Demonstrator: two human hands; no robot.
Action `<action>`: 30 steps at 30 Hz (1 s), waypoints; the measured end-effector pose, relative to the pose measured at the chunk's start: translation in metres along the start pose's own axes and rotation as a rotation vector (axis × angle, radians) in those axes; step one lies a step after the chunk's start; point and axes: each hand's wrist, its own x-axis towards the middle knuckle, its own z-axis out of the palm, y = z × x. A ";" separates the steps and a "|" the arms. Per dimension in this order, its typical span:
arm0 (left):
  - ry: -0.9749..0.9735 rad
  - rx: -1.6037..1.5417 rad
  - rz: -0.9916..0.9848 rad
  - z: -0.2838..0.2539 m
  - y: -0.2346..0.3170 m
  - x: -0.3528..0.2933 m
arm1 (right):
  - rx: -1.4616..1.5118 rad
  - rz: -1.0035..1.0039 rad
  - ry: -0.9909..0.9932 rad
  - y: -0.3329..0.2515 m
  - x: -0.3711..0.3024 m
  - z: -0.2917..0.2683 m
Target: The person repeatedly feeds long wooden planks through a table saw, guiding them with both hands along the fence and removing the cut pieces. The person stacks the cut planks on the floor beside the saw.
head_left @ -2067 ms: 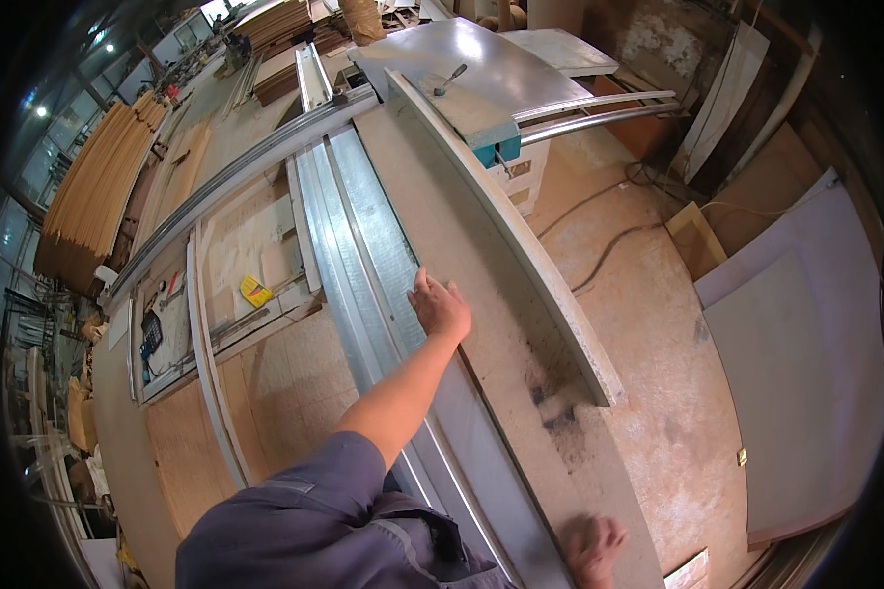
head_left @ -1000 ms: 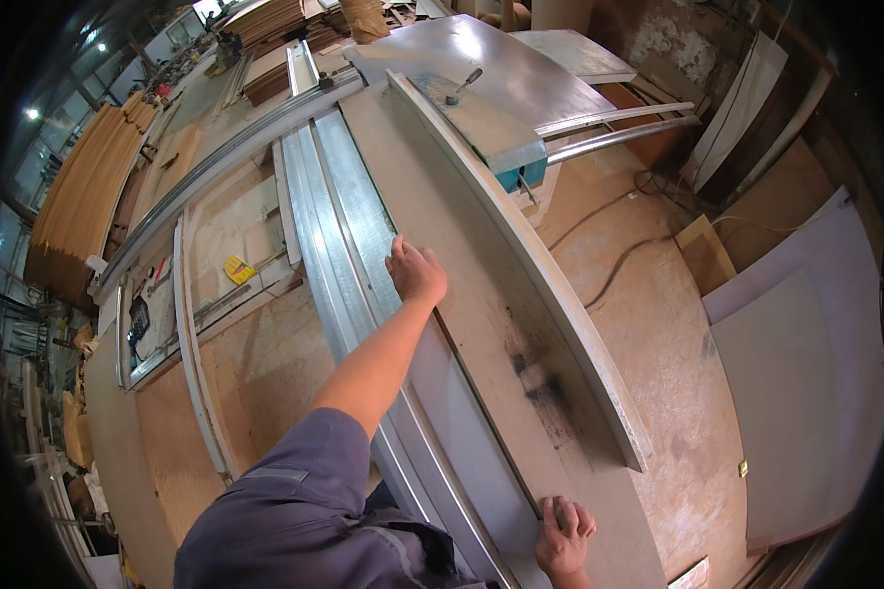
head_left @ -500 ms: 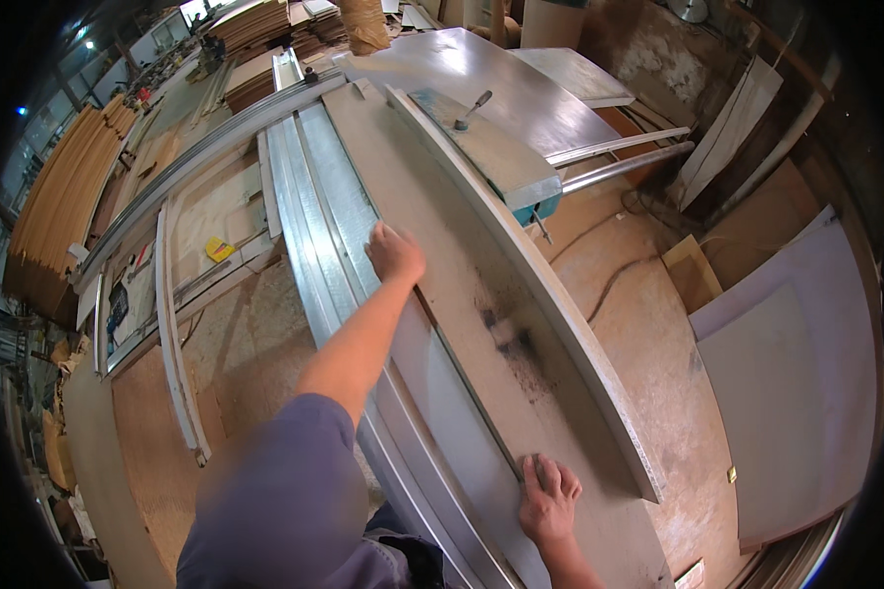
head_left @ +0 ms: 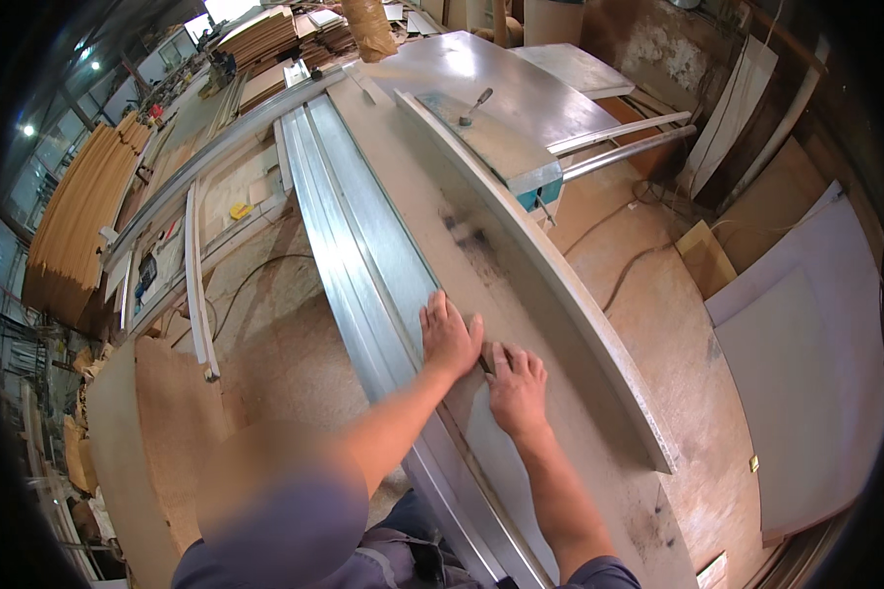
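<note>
A long grey-brown flat surface (head_left: pixel 560 373) with a dark smudge lies beside ribbed silver metal rails (head_left: pixel 329 236). A narrow dark seam runs between the two. My left hand (head_left: pixel 450 339) lies over this seam, its fingers stretched forward and the thumb apart. Close behind it and to the right, my right hand (head_left: pixel 518 393) rests on the brown surface with slightly bent, separated fingers at the seam. Nothing shows in either hand, though what lies under the fingertips is hidden. A long pale fence (head_left: pixel 550 275) stands along the surface's right side.
A screwdriver-like handle (head_left: pixel 479 103) sticks up on a box-shaped block (head_left: pixel 501 147) beyond the fence. On the left, a metal frame (head_left: pixel 198 275) carries a yellow tape measure (head_left: pixel 241 211). Stacked brown sheets (head_left: pixel 93 211) stand farther left. A large pale panel (head_left: pixel 805 383) leans at right.
My left hand has come back toward me along the seam, and my right hand has moved forward and left, so they are now close together. The dark smudge appears farther forward along the fence.
</note>
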 end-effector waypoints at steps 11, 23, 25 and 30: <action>0.002 0.019 -0.020 0.010 -0.025 0.013 | -0.190 0.117 -0.097 0.076 -0.331 -0.126; -0.076 0.040 -0.104 -0.015 -0.010 -0.005 | -0.244 0.003 -0.061 0.086 -0.371 -0.125; -0.076 0.014 -0.165 -0.013 0.005 -0.035 | -0.240 -0.009 -0.055 0.083 -0.369 -0.128; -0.130 -0.040 -0.050 0.003 0.113 -0.219 | -0.234 0.008 0.013 0.073 -0.372 -0.123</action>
